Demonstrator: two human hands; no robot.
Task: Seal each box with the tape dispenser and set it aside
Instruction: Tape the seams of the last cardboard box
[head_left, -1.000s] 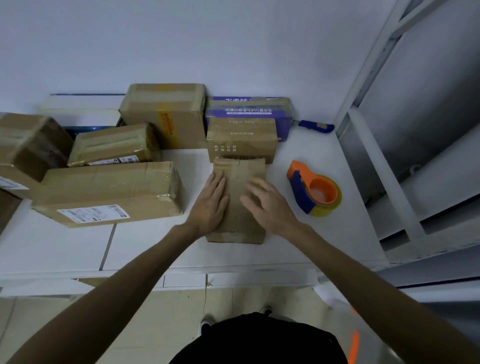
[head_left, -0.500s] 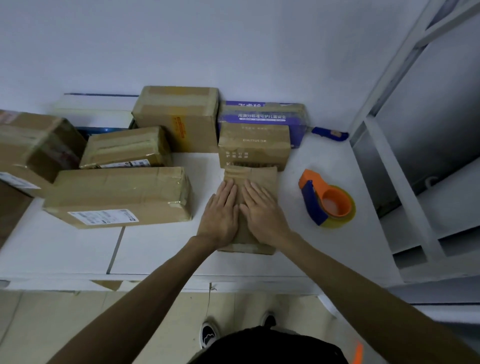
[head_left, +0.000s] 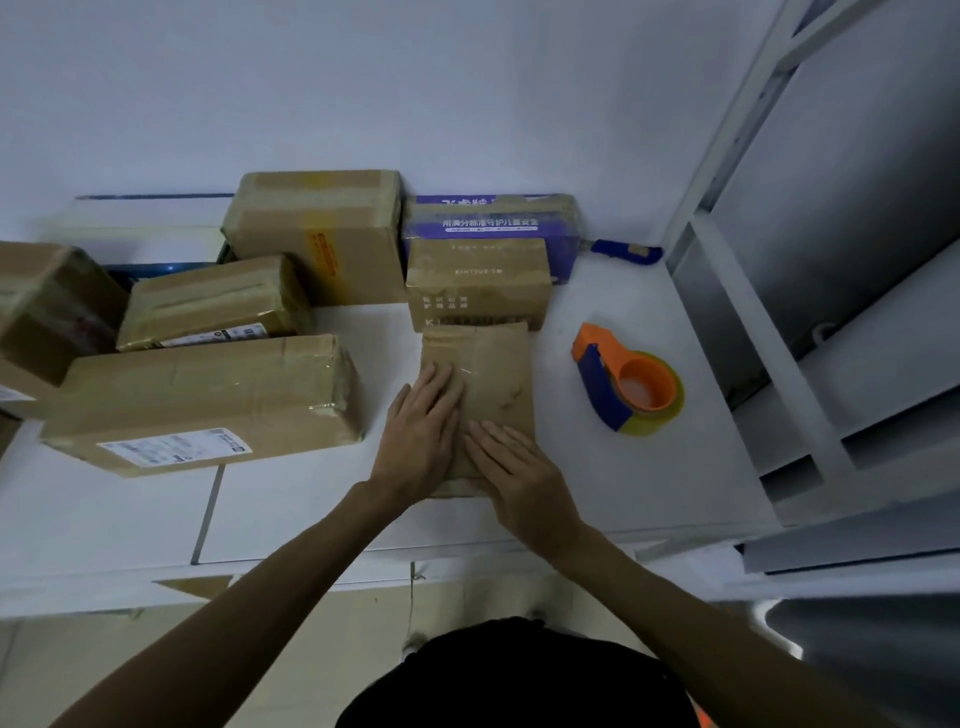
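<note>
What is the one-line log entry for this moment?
left hand: flat on small box | right hand: flat on it | tape dispenser: lying beside box

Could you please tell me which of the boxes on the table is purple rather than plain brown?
The purple box at the very back, directly behind the small brown box; it alone has a purple face with white lettering.

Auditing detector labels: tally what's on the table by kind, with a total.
Brown cardboard boxes: 6
Purple printed box: 1
White flat box: 1
Tape dispenser: 1
Blue-handled tool: 1
Total: 10
</note>
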